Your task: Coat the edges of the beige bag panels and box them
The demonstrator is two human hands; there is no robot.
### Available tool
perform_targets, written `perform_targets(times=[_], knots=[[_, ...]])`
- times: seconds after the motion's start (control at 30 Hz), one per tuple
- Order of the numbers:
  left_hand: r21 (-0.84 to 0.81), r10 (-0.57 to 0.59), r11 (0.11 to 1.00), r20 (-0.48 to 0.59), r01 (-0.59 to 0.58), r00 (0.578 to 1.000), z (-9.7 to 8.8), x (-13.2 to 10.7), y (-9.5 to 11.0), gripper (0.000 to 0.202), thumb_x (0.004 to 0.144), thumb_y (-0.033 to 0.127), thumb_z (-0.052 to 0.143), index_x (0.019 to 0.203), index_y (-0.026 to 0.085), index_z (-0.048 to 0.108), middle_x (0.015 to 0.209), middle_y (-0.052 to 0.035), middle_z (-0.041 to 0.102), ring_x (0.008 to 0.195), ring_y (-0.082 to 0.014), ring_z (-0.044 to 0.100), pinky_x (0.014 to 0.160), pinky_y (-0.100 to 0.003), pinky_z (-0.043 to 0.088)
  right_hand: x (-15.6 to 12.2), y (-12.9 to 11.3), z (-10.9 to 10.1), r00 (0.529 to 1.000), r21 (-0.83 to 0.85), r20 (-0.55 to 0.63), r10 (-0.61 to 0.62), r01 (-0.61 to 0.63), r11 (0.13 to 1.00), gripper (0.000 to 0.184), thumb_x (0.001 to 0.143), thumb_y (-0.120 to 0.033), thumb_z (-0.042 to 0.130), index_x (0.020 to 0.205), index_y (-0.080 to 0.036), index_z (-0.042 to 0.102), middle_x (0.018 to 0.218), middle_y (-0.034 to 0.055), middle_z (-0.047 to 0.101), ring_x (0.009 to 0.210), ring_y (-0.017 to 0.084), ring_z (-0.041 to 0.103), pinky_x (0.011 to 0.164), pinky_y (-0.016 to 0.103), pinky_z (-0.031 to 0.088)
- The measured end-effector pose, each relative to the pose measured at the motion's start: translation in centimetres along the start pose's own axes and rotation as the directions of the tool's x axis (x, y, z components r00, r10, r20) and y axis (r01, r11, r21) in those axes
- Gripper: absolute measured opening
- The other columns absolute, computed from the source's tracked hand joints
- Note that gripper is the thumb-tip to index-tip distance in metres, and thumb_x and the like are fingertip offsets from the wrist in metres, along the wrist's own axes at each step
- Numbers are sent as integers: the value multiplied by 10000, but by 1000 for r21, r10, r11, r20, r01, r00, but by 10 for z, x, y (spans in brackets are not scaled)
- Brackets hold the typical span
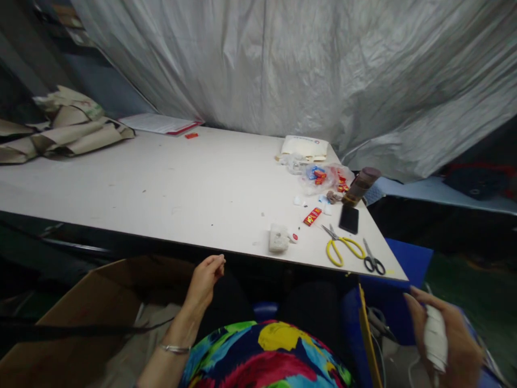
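My left hand point(205, 277) hovers just off the table's front edge, above a cardboard box. Its fingers are curled and pinched together; whether anything small sits between them I cannot make out. At the lower right, my right hand point(458, 337) is wrapped around a white cylindrical thing point(435, 339), slightly blurred, with what looks like a thin cord at its lower end. A blue bin point(350, 318) stands below and beside that hand. On the table lie yellow-handled scissors point(343, 245), black-handled scissors point(375, 263) and a small clear bag with whitish contents point(278, 238).
A phone point(349, 219), a dark bottle point(361, 186), a red packet point(312, 216) and plastic bags point(323, 177) crowd the table's right end. Brown paper bags point(68, 134) and a clipboard point(161, 124) lie left. The cardboard box point(76, 307) stands below the table edge.
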State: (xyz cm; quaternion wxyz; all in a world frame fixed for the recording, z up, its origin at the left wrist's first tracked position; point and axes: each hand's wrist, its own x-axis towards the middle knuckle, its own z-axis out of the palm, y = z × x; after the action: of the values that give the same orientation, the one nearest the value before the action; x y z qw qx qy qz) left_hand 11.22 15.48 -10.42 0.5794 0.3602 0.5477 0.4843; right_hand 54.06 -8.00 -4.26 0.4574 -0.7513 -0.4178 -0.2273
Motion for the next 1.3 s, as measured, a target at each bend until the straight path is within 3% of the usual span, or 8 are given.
perform_targets(times=[0.13, 0.3, 0.4, 0.5, 0.67, 0.77, 0.9, 1.3], knots=[[4, 82, 997, -120, -82, 989, -3, 11, 3, 396, 646, 489, 817, 612, 177, 575, 562, 35, 479, 555, -110, 431, 548, -246, 371, -2, -29, 51, 988, 163, 99, -118, 101, 981, 301, 951, -525, 727, 1010, -229, 726, 1027, 96, 829, 887, 305, 811, 806, 431, 664], [90, 203, 979, -323, -184, 924, -13, 33, 16, 356, 667, 442, 768, 617, 193, 518, 579, 48, 456, 536, -103, 392, 536, -248, 334, -5, -76, 108, 947, 485, 266, -182, 32, 874, 170, 997, -401, 701, 970, -238, 736, 1042, 78, 823, 901, 257, 807, 854, 396, 663], [204, 292, 952, -377, -229, 879, -18, 47, 27, 383, 726, 434, 724, 597, 215, 438, 554, 62, 386, 535, -113, 379, 544, -254, 333, -4, -91, 143, 934, 519, 318, -162, -28, 854, 233, 995, -462, 701, 1020, -237, 758, 965, 66, 818, 792, 230, 800, 761, 366, 656], [359, 385, 895, -327, -263, 863, -10, 63, 38, 351, 797, 434, 690, 616, 215, 483, 577, 46, 433, 586, -141, 427, 584, -266, 369, -2, -94, 183, 918, 483, 396, -19, -191, 855, 342, 982, -554, 677, 980, -213, 698, 843, 39, 784, 623, 200, 759, 608, 325, 622], [536, 442, 779, -103, -324, 891, 29, 104, 42, 194, 846, 364, 635, 738, 204, 640, 683, 14, 596, 719, -179, 560, 724, -275, 457, -4, -89, 237, 886, 393, 447, 121, -317, 863, 413, 987, -607, 618, 1002, -195, 644, 639, -27, 683, 499, 160, 666, 501, 257, 528], [591, 416, 739, -23, -323, 909, 46, 124, 34, 133, 838, 311, 636, 792, 191, 673, 701, 4, 645, 705, -177, 592, 740, -277, 472, -8, -88, 249, 854, 358, 489, 177, -381, 853, 405, 987, -605, 606, 990, -201, 626, 637, -41, 651, 503, 141, 615, 501, 241, 491], [642, 391, 701, 18, -311, 920, 46, 132, 21, 180, 861, 334, 635, 880, 174, 717, 800, -22, 707, 768, -184, 639, 783, -287, 486, -9, -89, 249, 807, 318, 527, 269, -480, 818, 353, 1021, -561, 567, 1018, -209, 591, 690, -44, 646, 518, 125, 578, 528, 240, 480], [780, 485, 443, 206, -442, 850, 44, 125, 21, 208, 912, 306, 633, 742, 187, 652, 659, 11, 535, 631, -158, 496, 653, -301, 389, -4, -96, 246, 715, 163, 556, 424, -593, 788, 329, 1010, -545, 593, 1013, -216, 593, 687, -46, 645, 541, 138, 581, 550, 257, 466]])
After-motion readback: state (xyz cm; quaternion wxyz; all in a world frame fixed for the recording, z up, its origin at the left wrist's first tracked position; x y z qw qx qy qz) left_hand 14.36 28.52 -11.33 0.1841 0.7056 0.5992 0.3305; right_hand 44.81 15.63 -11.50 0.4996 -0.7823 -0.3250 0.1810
